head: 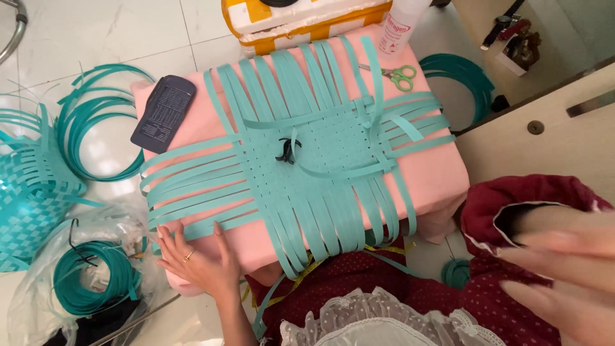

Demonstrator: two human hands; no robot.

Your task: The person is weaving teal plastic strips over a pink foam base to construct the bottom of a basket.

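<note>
Woven mat point(301, 154) of teal plastic strips, loose ends fanning from all four sides, lying flat on a pink cushion point(435, 179) with a small black clip point(288, 150) at its centre. Left hand point(195, 256), fingers spread and flat, pressing the mat's near-left strip ends; right hand point(564, 269), blurred, fingers extended and empty, raised off the mat's near-right corner. Beyond the mat's far edge: green scissors point(400, 77); off its far-left corner, a dark flat case point(163, 113); further left, coiled teal strips point(93, 122).

A woven strip mat point(301, 160) lies mid-frame on a cushioned stool point(435, 179); scissors point(397, 75) at its upper right, strip coils point(96, 275) lower left.
</note>
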